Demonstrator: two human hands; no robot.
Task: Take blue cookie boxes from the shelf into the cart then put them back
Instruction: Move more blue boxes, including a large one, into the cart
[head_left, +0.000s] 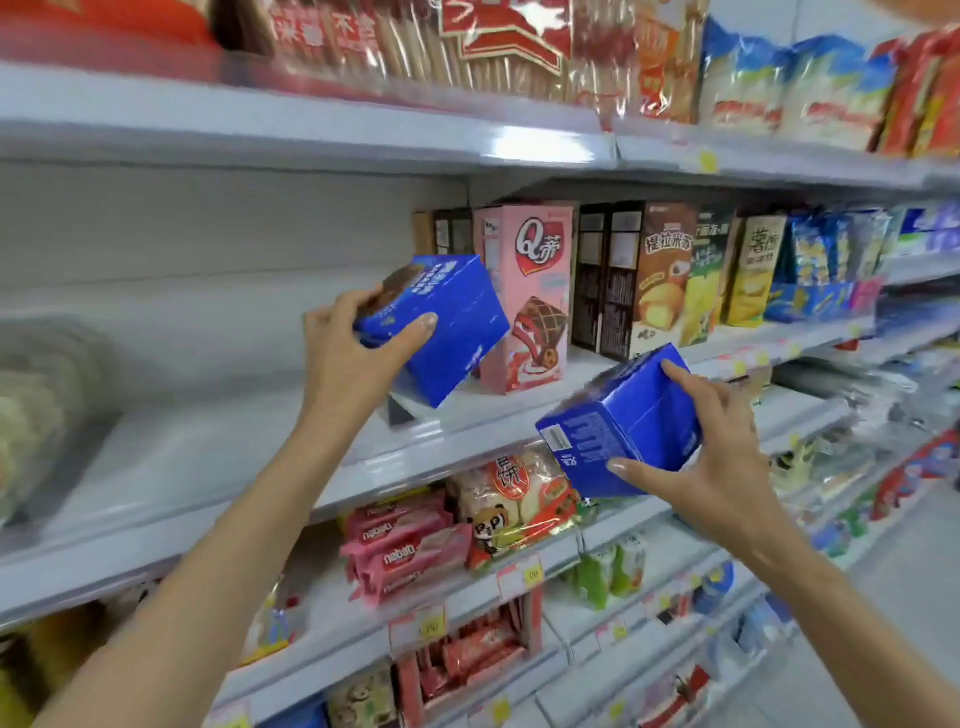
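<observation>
My left hand (358, 353) grips a tilted blue cookie box (452, 322), probably nearest the shelf (208, 457); right hand (711, 457) grips a second box (628, 415)

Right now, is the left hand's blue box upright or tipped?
Tipped. The blue box in the left hand slants, one corner pointing down.

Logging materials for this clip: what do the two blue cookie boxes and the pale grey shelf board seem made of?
Upper blue cookie box, gripped by the left hand, and lower blue cookie box, gripped by the right hand: likely glossy printed cardboard, given crisp folded edges and sheen. Pale grey shelf board: probably painted metal, smooth and even; plastic cannot be excluded.
</observation>
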